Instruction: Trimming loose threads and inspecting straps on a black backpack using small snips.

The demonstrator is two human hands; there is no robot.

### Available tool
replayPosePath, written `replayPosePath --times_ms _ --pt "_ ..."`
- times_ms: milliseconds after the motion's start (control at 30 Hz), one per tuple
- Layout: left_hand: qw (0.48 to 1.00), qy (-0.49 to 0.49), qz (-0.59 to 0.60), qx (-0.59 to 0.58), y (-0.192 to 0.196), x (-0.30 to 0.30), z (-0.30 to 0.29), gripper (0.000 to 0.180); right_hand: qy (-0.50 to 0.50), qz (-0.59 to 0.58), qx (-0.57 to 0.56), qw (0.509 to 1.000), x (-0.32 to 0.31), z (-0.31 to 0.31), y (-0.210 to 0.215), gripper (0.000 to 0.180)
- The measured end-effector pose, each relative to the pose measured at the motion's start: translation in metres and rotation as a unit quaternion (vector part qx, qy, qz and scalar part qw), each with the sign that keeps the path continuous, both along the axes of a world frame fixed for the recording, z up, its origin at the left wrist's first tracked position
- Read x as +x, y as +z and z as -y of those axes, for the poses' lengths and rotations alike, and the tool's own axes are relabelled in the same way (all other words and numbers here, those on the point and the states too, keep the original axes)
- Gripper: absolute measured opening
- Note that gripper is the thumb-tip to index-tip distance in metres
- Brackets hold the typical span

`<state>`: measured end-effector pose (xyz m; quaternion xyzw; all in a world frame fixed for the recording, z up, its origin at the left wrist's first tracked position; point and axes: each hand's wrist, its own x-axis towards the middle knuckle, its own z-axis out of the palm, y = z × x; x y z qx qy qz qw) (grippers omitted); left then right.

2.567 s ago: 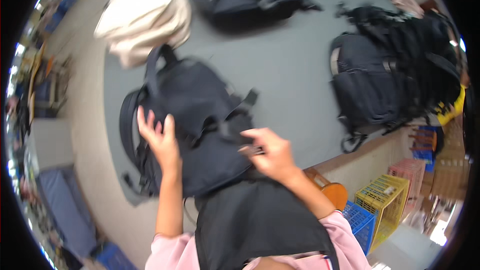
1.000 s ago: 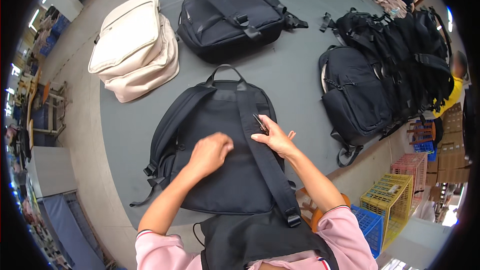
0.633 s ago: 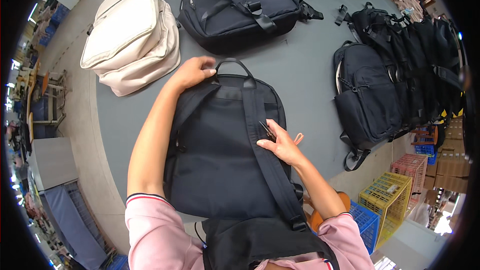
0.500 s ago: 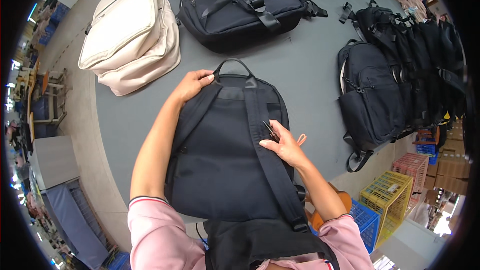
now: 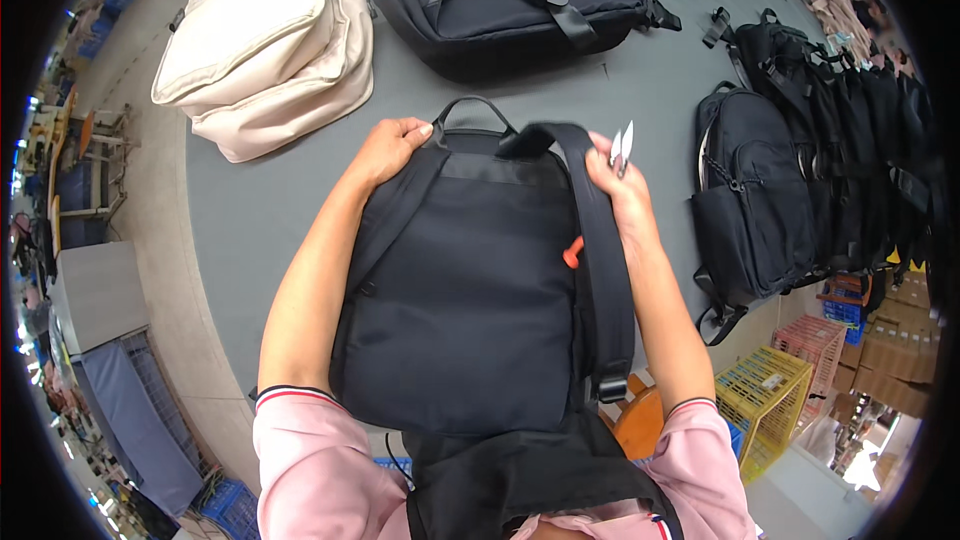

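On the desk [image 5: 250, 230], the left hand [image 5: 388, 150] pinched the backpack [image 5: 465, 290]; the right hand [image 5: 618, 190] held snips [image 5: 626, 145], seemingly lifting the strap [image 5: 604, 280]; next, snips needed keeping clear.

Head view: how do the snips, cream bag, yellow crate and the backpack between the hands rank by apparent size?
1. Backpack
2. Cream bag, cut off at the top
3. Yellow crate
4. Snips
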<state>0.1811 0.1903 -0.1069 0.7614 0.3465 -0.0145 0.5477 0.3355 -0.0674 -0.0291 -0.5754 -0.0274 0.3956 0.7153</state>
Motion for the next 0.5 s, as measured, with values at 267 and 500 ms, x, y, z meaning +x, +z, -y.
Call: replayPosePath --times_ms 267,500 --pt "0.978 -0.022 -0.029 0.207 0.059 -0.023 -0.007 0.050 -0.030 -0.024 -0.041 0.998 0.043 -0.049 -0.045 0.033" --pt "0.982 -0.159 -0.061 -0.080 0.105 -0.073 -0.004 0.036 -0.026 -0.054 -0.041 0.997 0.054 -0.053 -0.054 0.034"
